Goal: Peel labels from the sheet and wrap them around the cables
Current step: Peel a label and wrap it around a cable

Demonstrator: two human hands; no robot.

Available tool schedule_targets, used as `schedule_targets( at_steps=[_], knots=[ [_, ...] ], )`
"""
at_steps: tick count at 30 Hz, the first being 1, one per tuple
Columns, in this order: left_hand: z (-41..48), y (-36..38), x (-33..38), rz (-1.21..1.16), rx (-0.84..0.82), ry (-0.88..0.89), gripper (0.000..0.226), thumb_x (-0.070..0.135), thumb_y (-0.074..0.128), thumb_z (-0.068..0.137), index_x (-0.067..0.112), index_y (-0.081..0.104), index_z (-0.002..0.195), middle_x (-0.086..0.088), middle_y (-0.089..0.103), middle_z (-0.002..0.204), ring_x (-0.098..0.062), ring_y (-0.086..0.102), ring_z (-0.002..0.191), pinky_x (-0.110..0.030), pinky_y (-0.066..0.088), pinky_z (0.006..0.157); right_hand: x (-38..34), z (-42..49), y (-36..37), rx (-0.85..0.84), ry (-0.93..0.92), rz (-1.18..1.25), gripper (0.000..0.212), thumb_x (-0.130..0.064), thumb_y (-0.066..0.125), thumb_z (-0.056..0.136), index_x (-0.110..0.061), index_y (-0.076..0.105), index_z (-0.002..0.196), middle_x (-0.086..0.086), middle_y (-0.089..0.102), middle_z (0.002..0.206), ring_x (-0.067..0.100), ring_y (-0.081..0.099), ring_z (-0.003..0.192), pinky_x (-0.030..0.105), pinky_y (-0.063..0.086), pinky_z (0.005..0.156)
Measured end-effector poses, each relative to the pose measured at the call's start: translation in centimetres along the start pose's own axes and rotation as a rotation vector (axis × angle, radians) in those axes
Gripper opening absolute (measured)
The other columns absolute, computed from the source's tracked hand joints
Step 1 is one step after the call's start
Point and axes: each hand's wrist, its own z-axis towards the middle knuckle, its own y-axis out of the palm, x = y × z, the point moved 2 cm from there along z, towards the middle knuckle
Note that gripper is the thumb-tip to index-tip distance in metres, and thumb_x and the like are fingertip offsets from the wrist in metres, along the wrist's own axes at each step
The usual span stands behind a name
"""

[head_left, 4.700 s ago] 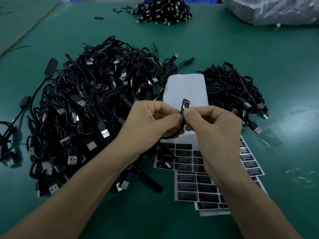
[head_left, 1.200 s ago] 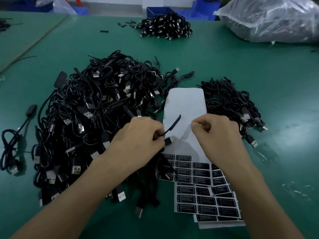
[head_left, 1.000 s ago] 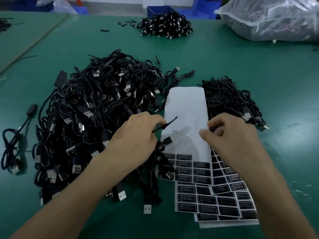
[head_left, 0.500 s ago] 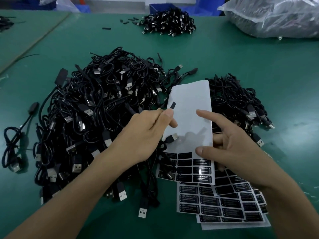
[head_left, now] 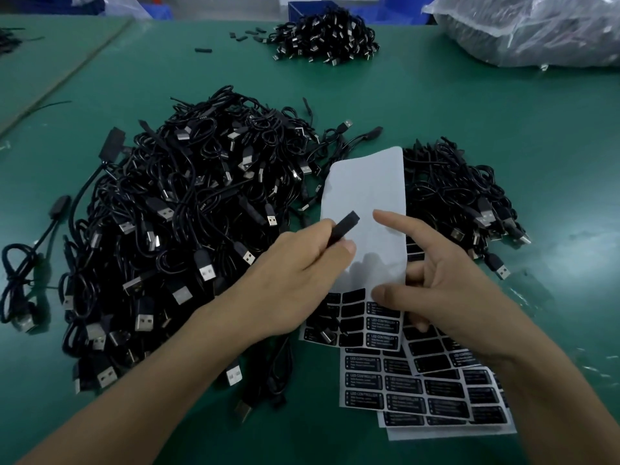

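Label pick pending: cable in left hand [head_left: 295, 280], sheet in right.
Left hand grips a slim black cable end [head_left: 344, 227], pointing far-right over the label sheet [head_left: 365, 189] and its bared white backing. Right hand [head_left: 446, 290] pinches the sheet's right edge, index finger straight. Glossy black rectangular labels [head_left: 384, 322] lie just near of its thumb, long axes left-right; the right hand is closer.

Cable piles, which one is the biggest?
The cable pile left of the white label sheet; the right pile and far pile are much smaller.
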Motion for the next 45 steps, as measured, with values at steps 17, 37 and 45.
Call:
schedule_targets(
  at_steps=[17, 37, 45],
  knots=[
    [-0.2, 0.2, 0.0, 0.085, -0.053, -0.039, 0.043, 0.03, 0.08, 0.067, 0.035, 0.037, 0.067, 0.007, 0.074, 0.074, -0.021, 0.067, 0.069, -0.051, 0.058, 0.071, -0.6, -0.2, 0.7, -0.029, 0.035, 0.085, 0.077, 0.014, 0.066, 0.086, -0.032, 0.043, 0.142, 0.014, 0.075, 0.074, 0.003, 0.061, 0.048, 0.008, 0.045, 0.05],
    [0.3, 0.1, -0.1, 0.068, -0.018, -0.044, 0.034, 0.025, 0.072, 0.069, 0.035, 0.04, 0.064, -0.009, 0.071, 0.076, -0.029, 0.058, 0.066, -0.054, 0.052, 0.068, 0.9, 0.5, 0.7, 0.024, 0.052, 0.029, 0.077, 0.006, 0.07, 0.086, -0.037, 0.04, 0.143, 0.011, 0.078, 0.087, 0.025, 0.074, 0.085, 0.024, 0.056, 0.078],
    [0.3, 0.3, -0.3, 0.106, -0.001, -0.021, 0.027, 0.027, 0.064, 0.067, 0.036, 0.039, 0.063, -0.003, 0.069, 0.072, -0.023, 0.061, 0.064, -0.045, 0.052, 0.059, 1.1, 0.4, 0.5, 0.044, 0.037, 0.008, 0.074, 0.003, 0.071, 0.085, -0.039, 0.045, 0.139, 0.015, 0.077, 0.085, 0.037, 0.067, 0.071, 0.028, 0.054, 0.068]
  ],
)
